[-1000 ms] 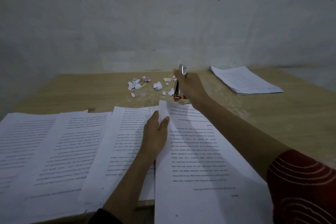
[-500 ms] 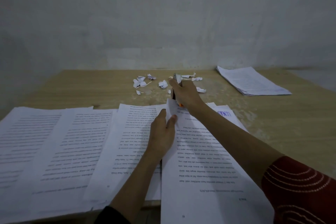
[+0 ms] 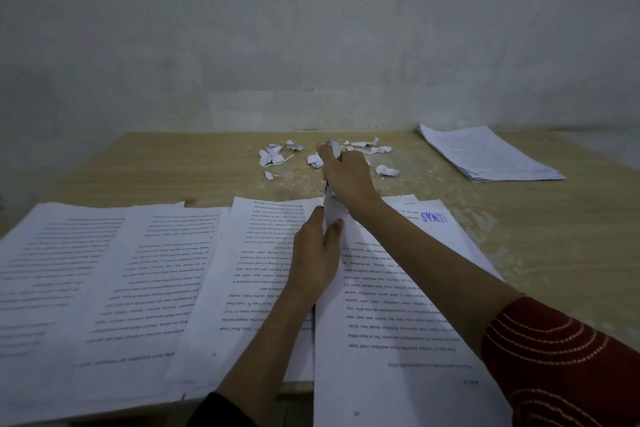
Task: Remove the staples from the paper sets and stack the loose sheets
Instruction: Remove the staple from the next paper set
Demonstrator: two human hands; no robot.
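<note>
Top corner of paper set (image 3: 398, 305) is pinched and lifted by left hand (image 3: 317, 253), likely to expose the staple, while just beyond it staple tool (image 3: 329, 192) is gripped in right hand (image 3: 346, 177), tip held down at that corner.

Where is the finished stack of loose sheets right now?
In the head view, the neat stack of white printed sheets lies at the far right of the wooden table, right of the torn white paper scraps.
</note>
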